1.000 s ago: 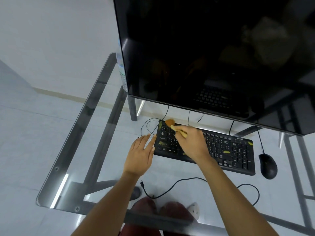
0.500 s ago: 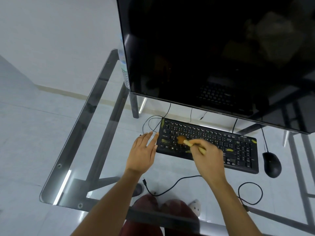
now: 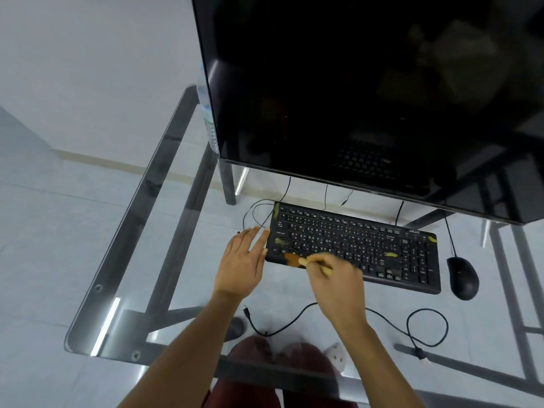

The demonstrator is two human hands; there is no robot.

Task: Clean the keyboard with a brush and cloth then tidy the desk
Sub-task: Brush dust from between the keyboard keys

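The keyboard [image 3: 353,245] lies on the glass counter [image 3: 164,231] with its long axis running left to right, ahead of both my hands. My right hand [image 3: 338,287] is closed around the handle of the brush [image 3: 297,259], whose bristles touch the keyboard's near-left corner. My left hand [image 3: 243,262] lies flat and spread, holding nothing, fingertips against the keyboard's left end. Yellowish specks dot the keys towards the right, so I judge the sweep should travel rightward. The mouse [image 3: 462,278] sits just beyond the right end; a loose cable [image 3: 294,319] lies nearer me; the monitor [image 3: 368,98] overhangs the far edge. No cloth is in view.
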